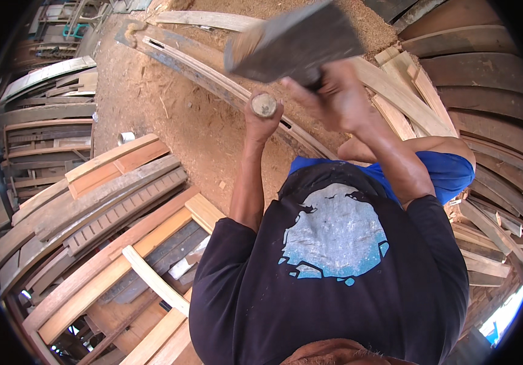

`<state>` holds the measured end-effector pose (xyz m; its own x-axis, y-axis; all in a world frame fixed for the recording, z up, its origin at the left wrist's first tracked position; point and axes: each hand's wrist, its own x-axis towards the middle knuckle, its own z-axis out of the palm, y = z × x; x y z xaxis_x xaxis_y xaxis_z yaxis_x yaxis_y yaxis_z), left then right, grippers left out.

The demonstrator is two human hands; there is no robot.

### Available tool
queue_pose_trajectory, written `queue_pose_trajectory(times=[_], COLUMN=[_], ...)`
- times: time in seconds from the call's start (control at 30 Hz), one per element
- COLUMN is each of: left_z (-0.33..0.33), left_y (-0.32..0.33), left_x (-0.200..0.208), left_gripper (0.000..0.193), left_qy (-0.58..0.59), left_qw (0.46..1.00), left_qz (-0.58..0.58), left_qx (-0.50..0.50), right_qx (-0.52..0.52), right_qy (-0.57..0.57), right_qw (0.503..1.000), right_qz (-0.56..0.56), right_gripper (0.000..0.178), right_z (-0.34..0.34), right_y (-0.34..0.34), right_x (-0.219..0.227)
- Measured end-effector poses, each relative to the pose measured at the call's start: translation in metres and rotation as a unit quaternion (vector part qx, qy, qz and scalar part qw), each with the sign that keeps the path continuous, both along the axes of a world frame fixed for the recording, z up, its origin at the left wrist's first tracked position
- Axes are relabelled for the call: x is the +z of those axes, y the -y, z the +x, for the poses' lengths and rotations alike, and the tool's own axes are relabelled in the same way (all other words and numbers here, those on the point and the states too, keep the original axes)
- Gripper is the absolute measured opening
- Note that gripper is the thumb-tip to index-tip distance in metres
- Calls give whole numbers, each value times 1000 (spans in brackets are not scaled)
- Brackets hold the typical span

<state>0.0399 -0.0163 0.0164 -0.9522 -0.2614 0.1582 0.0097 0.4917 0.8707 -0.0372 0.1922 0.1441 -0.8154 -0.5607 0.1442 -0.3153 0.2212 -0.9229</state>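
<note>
My left hand [261,125] is closed round the handle of a chisel [264,105], whose round, worn butt faces up. Hand and handle hide its blade. Under that hand runs a long, narrow wooden board [203,71] with slots cut along its edge; one slot shows near its far left end and another just right of my fist. In my right hand [340,100] is a mallet [298,44] with a big dark block head, raised above and right of the chisel. Mallet and right hand are smeared by motion. The mallet head is apart from the chisel butt.
Sawdust and shavings cover the ground [170,121]. Stacked planks [133,176] fill the near left, with more timber [48,121] behind. Loose light boards [395,97] lie at right beside my bent leg; dark curved-looking planks [474,67] line the right side. A white cup-like thing [126,137] stands left.
</note>
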Motion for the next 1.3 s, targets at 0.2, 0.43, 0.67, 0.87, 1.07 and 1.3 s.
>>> queue_pose_trajectory(times=[0.2,0.43,0.67,0.87,1.07,1.3], left_z=[20,-6,-34,-48,-55,-62], left_y=[0,7,1,-3,-4,-9], left_x=[-51,-62,-19,-28,-23,-15], left_gripper=[37,26,32,21,19,16], left_qy=[-55,-81,-19,-17,19,53], left_qw=[998,992,991,992,993,993], left_qz=[-20,75,113,106,104,96], left_qx=[7,65,69,72,44,52], right_qx=[80,21,-25,-85,-127,-174], right_qy=[-94,-43,45,35,-6,-23], right_qw=[938,993,992,984,978,977], right_qz=[323,104,-119,-150,-167,-122], right_gripper=[27,36,28,37,36,27], right_z=[0,0,2,-3,-12,-21], right_y=[25,16,-8,-28,-39,-45], right_x=[-66,-5,29,40,45,44])
